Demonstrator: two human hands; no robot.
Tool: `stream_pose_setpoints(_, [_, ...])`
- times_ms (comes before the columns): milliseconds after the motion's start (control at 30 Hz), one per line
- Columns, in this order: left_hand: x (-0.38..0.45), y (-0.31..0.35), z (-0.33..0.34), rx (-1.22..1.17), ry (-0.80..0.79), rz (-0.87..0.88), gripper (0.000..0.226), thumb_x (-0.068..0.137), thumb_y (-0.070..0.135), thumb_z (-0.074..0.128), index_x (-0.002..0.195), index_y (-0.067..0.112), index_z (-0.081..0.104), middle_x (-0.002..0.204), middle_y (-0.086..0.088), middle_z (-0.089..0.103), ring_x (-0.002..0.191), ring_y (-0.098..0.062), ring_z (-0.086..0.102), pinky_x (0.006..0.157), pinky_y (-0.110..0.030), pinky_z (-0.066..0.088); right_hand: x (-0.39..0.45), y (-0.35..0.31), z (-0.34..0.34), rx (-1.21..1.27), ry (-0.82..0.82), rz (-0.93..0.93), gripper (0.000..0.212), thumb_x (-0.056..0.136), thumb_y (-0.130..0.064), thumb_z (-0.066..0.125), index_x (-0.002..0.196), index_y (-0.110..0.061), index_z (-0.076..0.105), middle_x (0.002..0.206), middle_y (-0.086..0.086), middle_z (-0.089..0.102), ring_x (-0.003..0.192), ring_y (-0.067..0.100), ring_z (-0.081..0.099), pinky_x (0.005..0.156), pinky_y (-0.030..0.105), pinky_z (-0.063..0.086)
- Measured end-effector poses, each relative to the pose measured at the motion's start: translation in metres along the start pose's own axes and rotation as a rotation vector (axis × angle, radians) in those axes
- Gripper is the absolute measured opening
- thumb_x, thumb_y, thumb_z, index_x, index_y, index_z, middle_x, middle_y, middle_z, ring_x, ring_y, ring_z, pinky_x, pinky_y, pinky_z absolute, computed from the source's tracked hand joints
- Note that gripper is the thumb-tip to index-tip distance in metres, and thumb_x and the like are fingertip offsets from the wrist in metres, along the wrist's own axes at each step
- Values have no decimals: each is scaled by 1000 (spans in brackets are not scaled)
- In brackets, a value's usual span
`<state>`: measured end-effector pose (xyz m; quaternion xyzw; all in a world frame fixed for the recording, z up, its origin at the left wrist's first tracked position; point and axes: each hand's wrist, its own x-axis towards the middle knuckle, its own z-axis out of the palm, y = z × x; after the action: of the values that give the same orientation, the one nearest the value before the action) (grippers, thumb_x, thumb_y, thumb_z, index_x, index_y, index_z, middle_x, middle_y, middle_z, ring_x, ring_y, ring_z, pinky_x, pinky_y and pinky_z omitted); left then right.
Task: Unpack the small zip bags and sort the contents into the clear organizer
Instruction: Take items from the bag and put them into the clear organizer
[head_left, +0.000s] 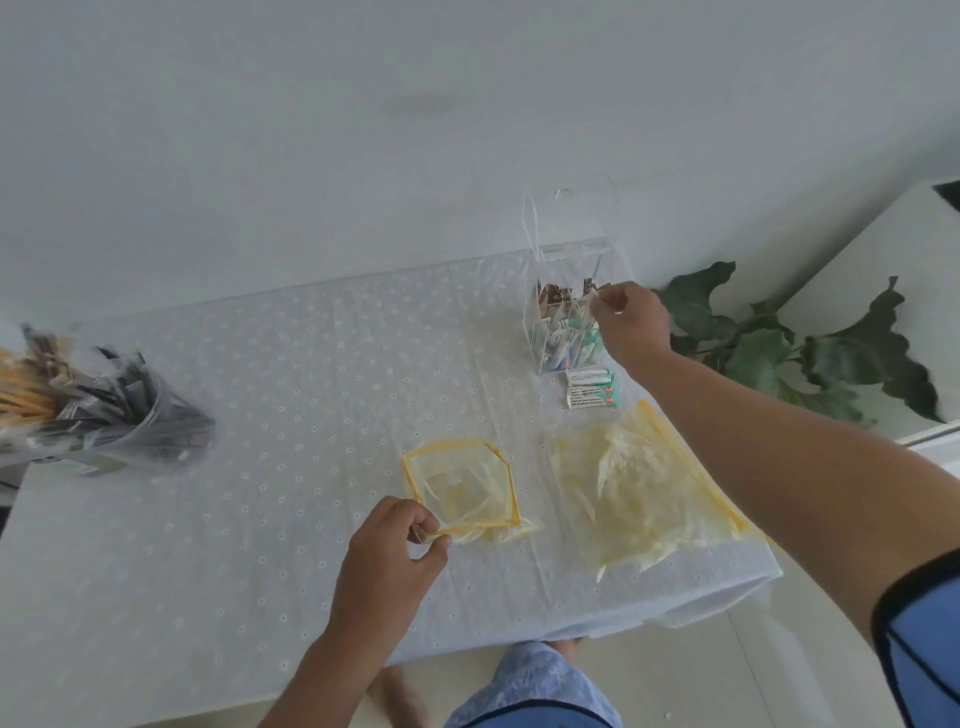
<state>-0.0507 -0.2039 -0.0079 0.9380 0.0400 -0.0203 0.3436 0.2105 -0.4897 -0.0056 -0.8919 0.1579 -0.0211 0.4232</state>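
Note:
A small yellow-rimmed zip bag (460, 488) lies open at the table's middle, looking empty. My left hand (395, 551) pinches its near corner. A flat pile of empty yellow zip bags (644, 493) lies to its right. The clear organizer (569, 317) stands at the far right with its lid up, holding brown sachets at the back and teal-and-white packets in front. My right hand (631, 322) is at the organizer's top edge, fingers pinched on a thin small item that I cannot make out. Two white packets (589, 388) lie on the cloth in front of the organizer.
A clear plastic bag (104, 410) full of dark and yellow sachets lies at the table's left edge. A leafy green plant (810, 348) stands beyond the table's right side. The white dotted tablecloth (260, 415) hangs over the near edge. My legs show below.

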Motion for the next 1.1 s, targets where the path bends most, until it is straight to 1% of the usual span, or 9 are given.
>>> stream_pose_setpoints(100, [0, 2, 1, 2, -5, -3, 31, 76, 15, 87, 79, 29, 60, 82, 17, 57, 77, -2, 61, 64, -8, 46, -2, 4, -5, -89, -41, 46, 4, 95, -24, 63, 95, -27, 67, 83, -12, 67, 68, 13, 64, 67, 34, 59])
stream_pose_setpoints(300, [5, 4, 1, 2, -11, 9, 30, 76, 16, 87, 79, 30, 61, 83, 17, 58, 78, -2, 60, 64, -12, 48, -1, -11, -14, -260, -109, -52, 28, 93, -12, 45, 79, -15, 69, 77, -4, 66, 61, 20, 60, 64, 31, 55])
stream_pose_setpoints(467, [20, 13, -6, 5, -12, 50, 26, 78, 20, 86, 80, 29, 61, 84, 16, 58, 79, -2, 61, 65, -23, 55, -34, -15, -28, -141, 42, -159, 24, 100, -20, 52, 116, -24, 71, 109, -12, 71, 83, 11, 64, 74, 30, 55])
stream_pose_setpoints(567, [32, 17, -12, 4, -45, 79, 27, 79, 22, 85, 78, 31, 59, 84, 15, 58, 79, -3, 61, 66, -28, 57, -79, -7, -28, -104, -260, -183, 28, 101, -31, 59, 127, -22, 62, 118, -4, 70, 82, 1, 62, 73, 20, 52])
stream_pose_setpoints(667, [44, 22, -16, 0, -100, 101, 29, 79, 22, 85, 75, 31, 58, 83, 13, 59, 77, -7, 62, 68, -32, 58, -134, 2, -20, -116, -609, -115, 79, 83, -74, 63, 143, -25, 49, 122, -6, 67, 95, 6, 67, 81, 26, 54])
stream_pose_setpoints(733, [51, 26, -18, -8, -141, 101, 26, 79, 21, 85, 76, 28, 60, 83, 12, 60, 77, -8, 62, 69, -34, 57, -165, 8, -10, -115, -717, -80, 96, 66, -85, 69, 141, -28, 48, 121, -10, 65, 97, 7, 67, 88, 32, 56])
stream_pose_setpoints(867, [63, 33, -14, -70, -165, 115, 24, 81, 21, 83, 91, 29, 62, 94, 13, 64, 83, -4, 66, 72, -30, 58, -205, 19, 21, -123, -597, -24, 68, 72, -70, 77, 125, -32, 57, 104, -14, 68, 87, 8, 68, 82, 36, 57])
stream_pose_setpoints(967, [62, 37, -3, -233, -202, 86, 59, 84, 20, 82, 133, 37, 54, 123, 15, 61, 106, -2, 66, 90, -22, 58, -218, 28, 32, -46, -388, 77, 30, 90, -50, 68, 111, -30, 62, 91, -11, 72, 78, 10, 69, 75, 37, 58])
stream_pose_setpoints(1100, [52, 29, 21, -137, -149, 193, 76, 81, 31, 84, 145, 28, 44, 140, 8, 52, 128, -6, 53, 95, -14, 45, -227, 39, 25, 96, -272, 200, 13, 98, -32, 64, 98, -20, 60, 88, -4, 73, 63, 9, 71, 66, 35, 61])
